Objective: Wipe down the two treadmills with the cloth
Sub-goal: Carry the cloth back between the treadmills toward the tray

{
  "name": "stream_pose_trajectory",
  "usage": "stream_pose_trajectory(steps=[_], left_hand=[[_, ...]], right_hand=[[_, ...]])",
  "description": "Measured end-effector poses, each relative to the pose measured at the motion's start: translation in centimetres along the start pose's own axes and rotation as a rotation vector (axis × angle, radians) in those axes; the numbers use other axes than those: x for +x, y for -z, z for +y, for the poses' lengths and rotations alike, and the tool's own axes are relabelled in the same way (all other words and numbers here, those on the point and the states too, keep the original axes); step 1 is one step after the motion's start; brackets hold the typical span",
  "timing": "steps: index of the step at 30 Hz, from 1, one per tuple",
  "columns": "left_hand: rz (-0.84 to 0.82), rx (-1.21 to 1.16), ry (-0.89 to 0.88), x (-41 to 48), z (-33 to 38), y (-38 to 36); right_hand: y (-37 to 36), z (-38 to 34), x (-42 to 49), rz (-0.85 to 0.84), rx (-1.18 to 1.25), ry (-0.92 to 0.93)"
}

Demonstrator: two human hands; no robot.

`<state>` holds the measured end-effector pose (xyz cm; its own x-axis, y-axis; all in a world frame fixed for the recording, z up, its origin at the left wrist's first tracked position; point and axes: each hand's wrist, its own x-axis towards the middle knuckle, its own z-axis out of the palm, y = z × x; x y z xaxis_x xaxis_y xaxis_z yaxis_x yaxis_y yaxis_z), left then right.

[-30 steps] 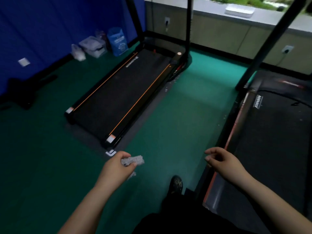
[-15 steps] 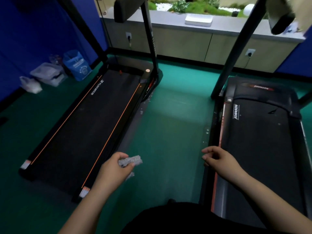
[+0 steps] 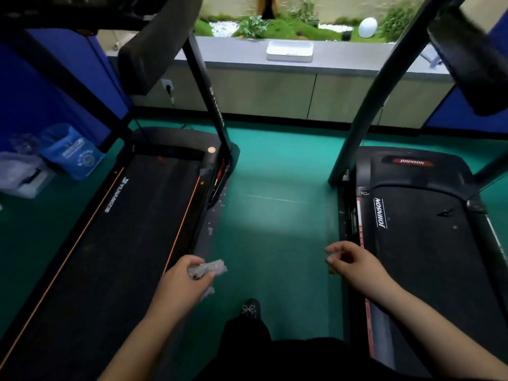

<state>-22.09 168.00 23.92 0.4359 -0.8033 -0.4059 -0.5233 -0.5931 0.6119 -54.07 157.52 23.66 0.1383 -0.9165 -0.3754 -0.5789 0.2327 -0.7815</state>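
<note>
Two black treadmills lie side by side on a green floor. The left treadmill (image 3: pixel 132 229) has orange lines along its belt. The right treadmill (image 3: pixel 428 243) carries a red side strip and white lettering. My left hand (image 3: pixel 184 284) holds a small crumpled grey cloth (image 3: pixel 209 269) in the air over the left treadmill's right edge. My right hand (image 3: pixel 354 262) hangs empty with loosely curled fingers above the right treadmill's left edge. Neither hand touches a treadmill.
Black uprights (image 3: pixel 209 86) and padded handrails (image 3: pixel 467 59) rise ahead on both sides. A strip of green floor (image 3: pixel 275 215) runs between the machines. Blue and white bags (image 3: pixel 68 152) sit at the left wall. A low cabinet (image 3: pixel 261 89) holds a white tray (image 3: pixel 290 50). My shoe (image 3: pixel 250 309) shows below.
The view has swung right and upward, bringing both treadmills and the handrails into sight. Both hands keep their poses, the left still holding the cloth.
</note>
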Motion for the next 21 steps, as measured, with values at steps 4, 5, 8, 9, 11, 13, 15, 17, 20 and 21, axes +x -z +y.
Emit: stream_pose_trajectory(steps=[4, 5, 8, 9, 11, 13, 15, 17, 20, 21], left_hand=[[-0.069, 0.02, -0.072, 9.1, 5.1, 2.5], [-0.075, 0.027, -0.094, 11.2, 6.4, 3.0], [-0.1, 0.048, -0.127, 17.0, 10.3, 3.8], [-0.107, 0.058, -0.134, 18.8, 11.5, 4.0], [-0.124, 0.067, -0.151, 22.3, 13.5, 3.9], [-0.133, 0.064, -0.162, 25.8, 15.5, 3.5], [-0.13, 0.064, -0.16, 29.4, 17.5, 2.9], [-0.124, 0.066, -0.152, 33.2, 19.6, 2.3], [-0.103, 0.043, -0.134, 38.9, 23.3, 1.5], [-0.1, 0.045, -0.127, 40.6, 24.8, 1.5]], right_hand=[[0.9, -4.4, 6.7, 0.078, 0.041, -0.026], [1.2, -5.4, 8.2, 0.094, 0.054, -0.028], [2.0, -7.6, 12.5, 0.12, 0.078, -0.056], [2.3, -8.1, 14.1, 0.124, 0.084, -0.067], [2.8, -8.9, 17.1, 0.126, 0.095, -0.092], [3.5, -9.6, 20.6, 0.143, 0.112, -0.108], [4.4, -10.3, 24.3, 0.142, 0.118, -0.118], [5.7, -11.1, 28.6, 0.139, 0.111, -0.114], [7.8, -12.8, 35.4, 0.139, 0.115, -0.101], [8.6, -13.5, 37.6, 0.138, 0.109, -0.096]])
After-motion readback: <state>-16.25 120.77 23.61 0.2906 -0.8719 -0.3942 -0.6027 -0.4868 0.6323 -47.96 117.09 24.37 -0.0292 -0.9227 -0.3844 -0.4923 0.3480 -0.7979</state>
